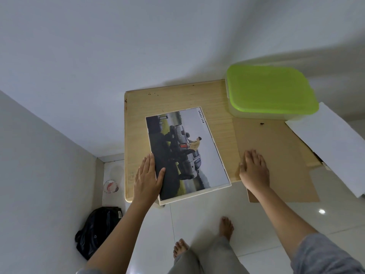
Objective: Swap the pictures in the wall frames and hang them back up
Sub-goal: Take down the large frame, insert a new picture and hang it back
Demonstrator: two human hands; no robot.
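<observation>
A picture of a grey pickup truck (189, 147) lies in a white frame on a small wooden table (177, 97), its near edge jutting past the table's front. My left hand (148, 178) holds the picture's left edge, thumb on top and fingers along the side. To the right a brown backing board (280, 147) lies flat, overhanging the table's front. My right hand (254, 169) rests palm-down on the board's left edge, fingers spread. A white sheet (331, 143) lies tilted at the far right, partly off the table.
A clear plastic box with a green lid (270, 89) stands at the table's back right against the wall. On the floor to the left are a black bag (98, 230) and a small round object (111, 186). My bare feet (226, 227) stand on white tiles.
</observation>
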